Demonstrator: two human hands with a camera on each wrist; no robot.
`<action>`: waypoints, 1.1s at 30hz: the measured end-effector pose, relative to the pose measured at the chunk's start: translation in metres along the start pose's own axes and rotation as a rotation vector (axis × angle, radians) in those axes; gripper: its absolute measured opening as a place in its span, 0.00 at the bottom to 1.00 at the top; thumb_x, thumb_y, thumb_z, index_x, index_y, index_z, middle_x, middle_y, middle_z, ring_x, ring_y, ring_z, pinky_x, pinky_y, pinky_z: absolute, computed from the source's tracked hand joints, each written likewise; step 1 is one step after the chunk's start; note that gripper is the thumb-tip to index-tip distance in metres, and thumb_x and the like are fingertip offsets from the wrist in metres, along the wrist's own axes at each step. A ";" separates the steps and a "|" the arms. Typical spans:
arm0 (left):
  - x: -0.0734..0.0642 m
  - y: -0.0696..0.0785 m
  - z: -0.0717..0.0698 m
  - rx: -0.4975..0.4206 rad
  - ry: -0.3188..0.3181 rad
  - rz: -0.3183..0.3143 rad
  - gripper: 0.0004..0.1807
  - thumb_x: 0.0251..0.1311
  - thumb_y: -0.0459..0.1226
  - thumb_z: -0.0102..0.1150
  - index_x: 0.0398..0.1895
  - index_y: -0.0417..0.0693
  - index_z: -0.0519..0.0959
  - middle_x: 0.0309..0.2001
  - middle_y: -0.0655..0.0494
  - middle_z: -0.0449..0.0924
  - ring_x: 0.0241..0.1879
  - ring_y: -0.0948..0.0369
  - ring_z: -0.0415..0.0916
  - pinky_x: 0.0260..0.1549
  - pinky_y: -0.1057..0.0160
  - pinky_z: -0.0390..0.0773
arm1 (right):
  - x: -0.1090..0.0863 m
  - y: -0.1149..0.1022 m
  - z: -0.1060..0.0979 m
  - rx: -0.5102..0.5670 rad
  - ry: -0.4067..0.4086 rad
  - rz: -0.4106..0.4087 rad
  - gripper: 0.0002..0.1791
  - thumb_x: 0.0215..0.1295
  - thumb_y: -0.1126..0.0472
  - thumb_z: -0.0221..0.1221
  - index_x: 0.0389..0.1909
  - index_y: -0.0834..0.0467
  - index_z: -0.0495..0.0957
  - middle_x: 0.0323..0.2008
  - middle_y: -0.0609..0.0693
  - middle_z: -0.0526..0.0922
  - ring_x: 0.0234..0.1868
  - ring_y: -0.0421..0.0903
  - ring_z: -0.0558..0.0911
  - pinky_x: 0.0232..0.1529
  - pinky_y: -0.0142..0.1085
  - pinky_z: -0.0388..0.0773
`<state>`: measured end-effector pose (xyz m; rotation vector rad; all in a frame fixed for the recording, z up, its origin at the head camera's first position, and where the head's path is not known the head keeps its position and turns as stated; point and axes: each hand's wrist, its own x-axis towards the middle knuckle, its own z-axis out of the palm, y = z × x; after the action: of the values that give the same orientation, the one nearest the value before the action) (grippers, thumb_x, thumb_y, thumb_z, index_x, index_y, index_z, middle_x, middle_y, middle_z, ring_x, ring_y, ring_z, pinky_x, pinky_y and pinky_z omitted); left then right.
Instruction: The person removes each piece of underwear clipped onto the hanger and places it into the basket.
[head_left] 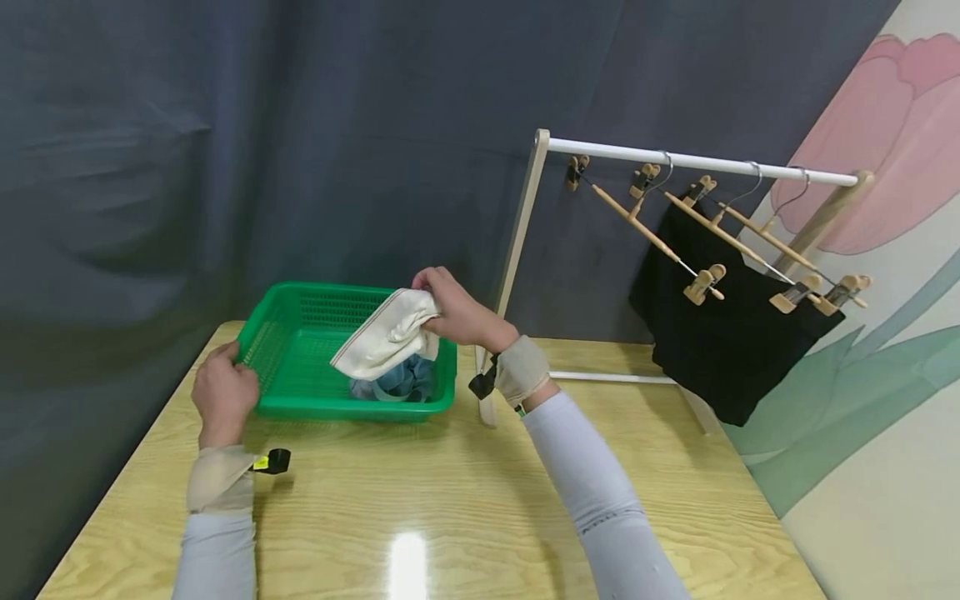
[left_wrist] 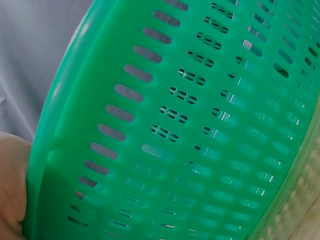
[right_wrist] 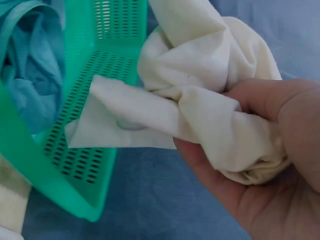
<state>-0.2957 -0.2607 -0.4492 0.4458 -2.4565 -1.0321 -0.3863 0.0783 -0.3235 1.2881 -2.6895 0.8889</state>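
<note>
Fingers (right_wrist: 200,166) of the right hand (head_left: 467,312) are clamped on a bunched cream cloth (head_left: 384,340) — folds caught against the thumb, loose end sticking out to their left. Should handle light, limp, not slippery, hard to damage; I'd hold the striped edge rather than the wad. Below them: blue cloth (head_left: 411,379) in the green basket (head_left: 330,408). Well left, the left hand (head_left: 225,387) grips the basket rim. Only head view shows the stripes; right-wrist view adds the twisted folds; left-wrist view — mostly slotted basket wall.

Smooth green plastic basket (head_left: 352,410), matt cream cloth (head_left: 378,340), glossy wood-grain table (head_left: 360,508)
</note>
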 end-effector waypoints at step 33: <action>-0.002 0.000 0.001 0.001 -0.010 -0.017 0.31 0.66 0.29 0.31 0.72 0.33 0.68 0.71 0.35 0.68 0.65 0.31 0.66 0.56 0.28 0.68 | -0.014 -0.003 0.054 -0.285 -0.489 0.114 0.27 0.77 0.66 0.53 0.75 0.56 0.66 0.73 0.62 0.61 0.71 0.59 0.62 0.68 0.46 0.65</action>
<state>-0.2942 -0.2594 -0.4504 0.4642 -2.4668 -1.0421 -0.3635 0.0593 -0.3714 1.4478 -3.1228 0.1863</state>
